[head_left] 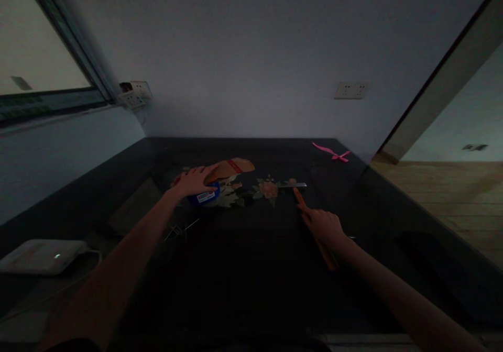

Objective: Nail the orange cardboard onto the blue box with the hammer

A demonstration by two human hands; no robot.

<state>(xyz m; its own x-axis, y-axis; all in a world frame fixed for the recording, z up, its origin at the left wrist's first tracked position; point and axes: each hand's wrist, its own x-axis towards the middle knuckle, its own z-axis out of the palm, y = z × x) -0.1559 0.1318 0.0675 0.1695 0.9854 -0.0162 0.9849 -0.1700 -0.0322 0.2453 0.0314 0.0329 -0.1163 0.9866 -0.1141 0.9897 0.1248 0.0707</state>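
Note:
My left hand is closed on a tan, sole-shaped piece, which looks like an insole and has a red band across it. Its rounded end points right. Just under the hand sits a blue box with a white label, partly covered by the fingers. My right hand wraps around the wooden handle of a hammer. The hammer's narrow metal head lies sideways at the far end, close to the table's floral pattern. Several thin metal pieces lie on the dark table nearer me, below the left hand.
A pink ribbon lies at the table's back right. At the left edge is a white device with a cable. A small shiny piece is beside my right wrist. Wall sockets are behind the dark table.

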